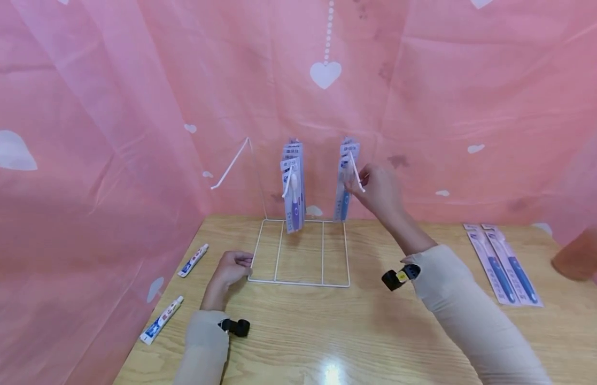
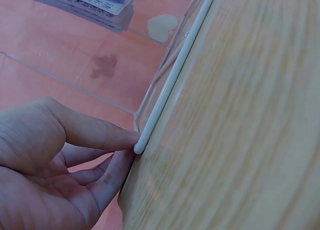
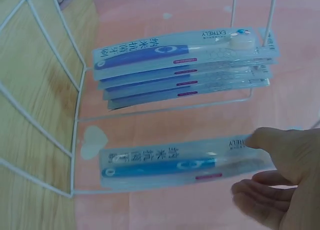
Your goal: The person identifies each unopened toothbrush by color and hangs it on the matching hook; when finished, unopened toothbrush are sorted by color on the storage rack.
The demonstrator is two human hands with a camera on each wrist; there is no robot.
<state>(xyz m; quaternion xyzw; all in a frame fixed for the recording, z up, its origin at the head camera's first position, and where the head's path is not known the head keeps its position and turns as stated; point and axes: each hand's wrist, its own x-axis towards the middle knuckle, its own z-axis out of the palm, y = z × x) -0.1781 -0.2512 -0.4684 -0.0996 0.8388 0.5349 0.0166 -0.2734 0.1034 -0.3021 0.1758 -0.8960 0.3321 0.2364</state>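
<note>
A white wire rack (image 1: 299, 282) stands on the wooden table (image 1: 327, 331) with three hooks. The left hook (image 1: 231, 167) is bare. Several toothbrush packs (image 1: 293, 184) hang on the middle hook; they are the upper stack (image 3: 185, 64) in the right wrist view. My right hand (image 1: 377, 188) is raised at the right hook and pinches the top of a toothbrush pack (image 3: 175, 162) between thumb (image 3: 265, 140) and fingers. My left hand (image 1: 233, 266) lies on the table and pinches the front left corner of the rack's base wire (image 2: 165, 97) with its fingertips (image 2: 125, 137).
Two toothpaste tubes (image 1: 193, 260) (image 1: 161, 320) lie at the table's left edge. Two more toothbrush packs (image 1: 502, 264) lie flat at the right, beside an orange cup (image 1: 579, 254). A pink heart-print curtain (image 1: 110, 107) closes off the back and sides.
</note>
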